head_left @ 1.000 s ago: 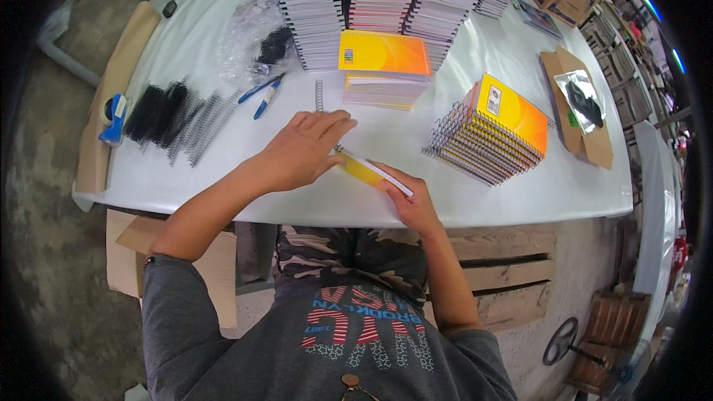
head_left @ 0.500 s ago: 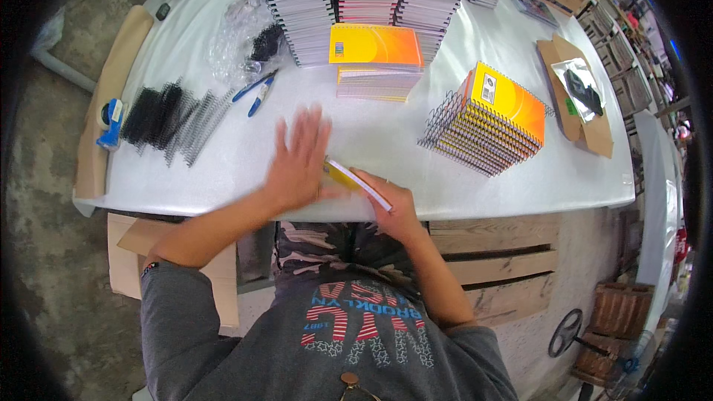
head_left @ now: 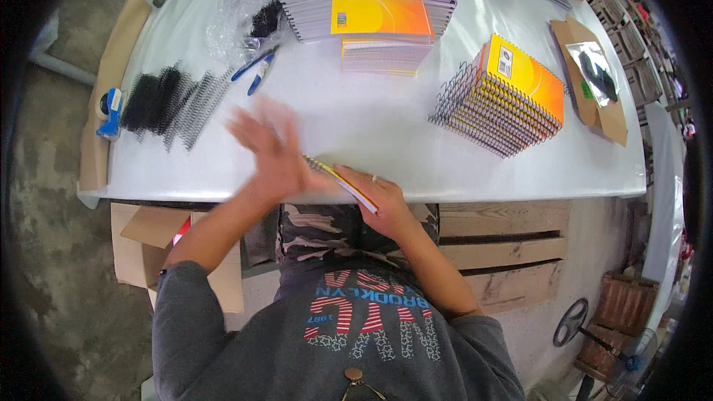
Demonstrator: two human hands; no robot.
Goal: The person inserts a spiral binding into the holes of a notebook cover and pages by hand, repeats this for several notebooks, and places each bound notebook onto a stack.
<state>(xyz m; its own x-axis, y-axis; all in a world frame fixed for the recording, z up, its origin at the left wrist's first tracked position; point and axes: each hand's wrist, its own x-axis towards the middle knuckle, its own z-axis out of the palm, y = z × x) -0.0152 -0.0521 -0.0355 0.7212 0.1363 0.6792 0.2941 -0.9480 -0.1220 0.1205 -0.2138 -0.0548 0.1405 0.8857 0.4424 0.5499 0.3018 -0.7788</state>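
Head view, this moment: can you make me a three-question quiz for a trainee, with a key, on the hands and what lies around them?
1. Which hand shows as a motion blur?
2. True or false: the right hand grips a thin notebook.
3. On the white table, where do the loose black coils lie?
A) in its left part
B) at its right edge
C) on top of the yellow-orange stack

Key:
1. The left hand, its fingers spread.
2. True.
3. A.
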